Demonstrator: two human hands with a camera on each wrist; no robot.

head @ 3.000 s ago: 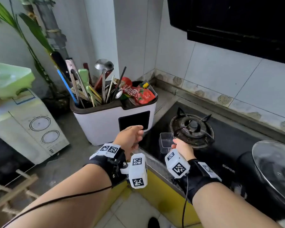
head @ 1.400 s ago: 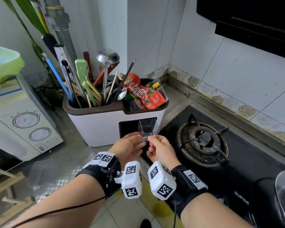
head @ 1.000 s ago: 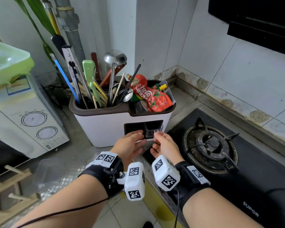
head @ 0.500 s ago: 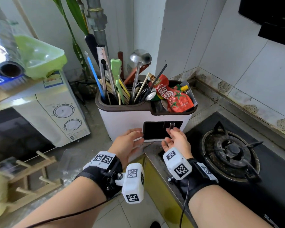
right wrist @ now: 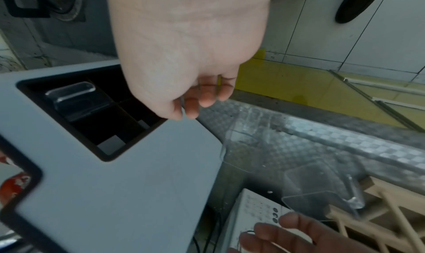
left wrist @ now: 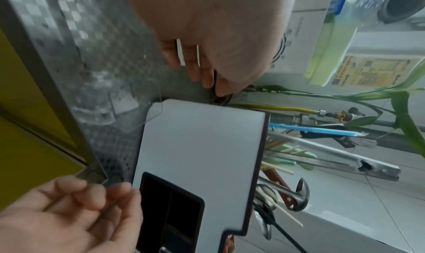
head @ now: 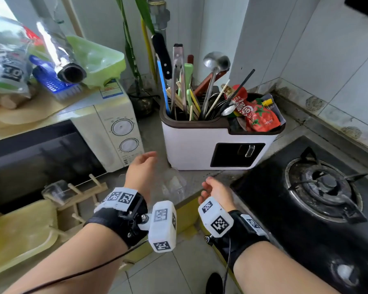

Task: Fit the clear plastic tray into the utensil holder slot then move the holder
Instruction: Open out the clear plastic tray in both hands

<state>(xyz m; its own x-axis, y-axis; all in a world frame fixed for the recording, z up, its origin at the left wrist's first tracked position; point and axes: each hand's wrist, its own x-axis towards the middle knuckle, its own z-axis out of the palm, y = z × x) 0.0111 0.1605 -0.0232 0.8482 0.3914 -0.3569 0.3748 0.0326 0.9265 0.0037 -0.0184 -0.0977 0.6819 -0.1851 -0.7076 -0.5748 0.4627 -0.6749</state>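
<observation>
— So where is the clear plastic tray (head: 245,150)?
— Seated in the right half of the dark slot (head: 236,154) on the utensil holder (head: 191,145), its tab poking out.
— And the hands?
— Left hand (head: 141,171) hovers loosely spread, gripping nothing, beside the holder. Right hand (head: 215,190) hangs relaxed, fingers lightly curled, apparently empty, though blur hampers judgement. Another clear tray (head: 173,184) sits on the bench (head: 202,179) between them.
</observation>
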